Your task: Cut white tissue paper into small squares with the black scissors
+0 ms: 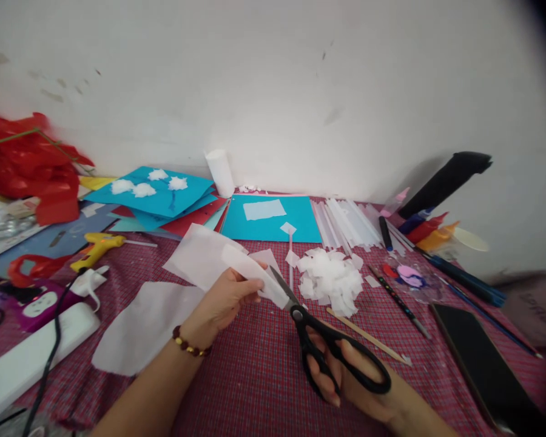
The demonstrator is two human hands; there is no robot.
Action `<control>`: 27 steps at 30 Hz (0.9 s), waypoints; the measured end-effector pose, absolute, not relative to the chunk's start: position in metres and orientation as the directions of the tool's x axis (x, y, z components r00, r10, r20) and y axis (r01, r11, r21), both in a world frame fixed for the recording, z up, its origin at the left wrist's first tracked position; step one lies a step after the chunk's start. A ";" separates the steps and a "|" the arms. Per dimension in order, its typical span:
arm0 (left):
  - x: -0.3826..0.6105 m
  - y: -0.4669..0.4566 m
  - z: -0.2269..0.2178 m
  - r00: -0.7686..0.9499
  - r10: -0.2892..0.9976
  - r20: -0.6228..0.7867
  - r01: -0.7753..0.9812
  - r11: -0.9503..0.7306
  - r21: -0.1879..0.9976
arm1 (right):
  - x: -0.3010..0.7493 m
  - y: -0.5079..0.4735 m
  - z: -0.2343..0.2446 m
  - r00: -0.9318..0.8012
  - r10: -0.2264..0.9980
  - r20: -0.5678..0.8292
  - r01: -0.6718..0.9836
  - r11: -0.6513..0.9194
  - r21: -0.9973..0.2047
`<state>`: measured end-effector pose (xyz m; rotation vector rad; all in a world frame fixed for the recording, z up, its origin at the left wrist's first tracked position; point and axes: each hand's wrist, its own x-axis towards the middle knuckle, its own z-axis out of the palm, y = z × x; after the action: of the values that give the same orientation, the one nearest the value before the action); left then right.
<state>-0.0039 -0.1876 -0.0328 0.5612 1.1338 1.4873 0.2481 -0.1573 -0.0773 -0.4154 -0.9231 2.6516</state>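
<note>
My left hand (pixel 230 297) pinches a folded strip of thin white tissue paper (pixel 273 290) between thumb and fingers. Fingers of my right hand (pixel 346 370) are through the handles of black-handled scissors (pixel 297 313), whose blades are parted around the strip's right end. Just right of the blades lies a heap of small cut white paper pieces (pixel 331 279). A larger white sheet (pixel 200 258) lies behind my left hand, and another white sheet (pixel 143 328) rests to the left of my forearm.
Blue sheets with white tufts (pixel 155 191) are stacked at the back left. A yellow glue gun (pixel 97 250) and white power strip (pixel 36 364) lie left. On the right are a dark phone (pixel 482 364), a black pen (pixel 400 303), a wooden stick (pixel 368 335) and glue sticks (pixel 350 224).
</note>
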 end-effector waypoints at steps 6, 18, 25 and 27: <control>-0.005 -0.187 -0.032 -0.288 0.933 -0.216 -0.422 0.079 0.903 | 0.250 -0.159 -0.071 -0.892 0.404 -0.201 -0.180 -0.728 -0.662; -0.005 -0.186 -0.031 -0.261 0.941 -0.216 -0.422 0.090 0.902 | 0.249 -0.164 -0.064 -0.900 0.379 -0.217 -0.111 -0.680 -0.725; 0.001 -0.189 -0.035 -0.111 0.974 -0.196 -0.400 0.137 0.906 | 0.245 -0.164 -0.067 -0.924 0.321 -0.206 -0.106 -0.734 -0.671; 0.005 -0.190 -0.038 -0.059 0.981 -0.185 -0.413 0.144 0.899 | 0.243 -0.164 -0.069 -0.923 0.333 -0.193 -0.123 -0.731 -0.671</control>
<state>0.0055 -0.1901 -0.0383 0.7304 1.0372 1.3226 0.2425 -0.1642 -0.0690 -0.4435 -1.0058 2.6753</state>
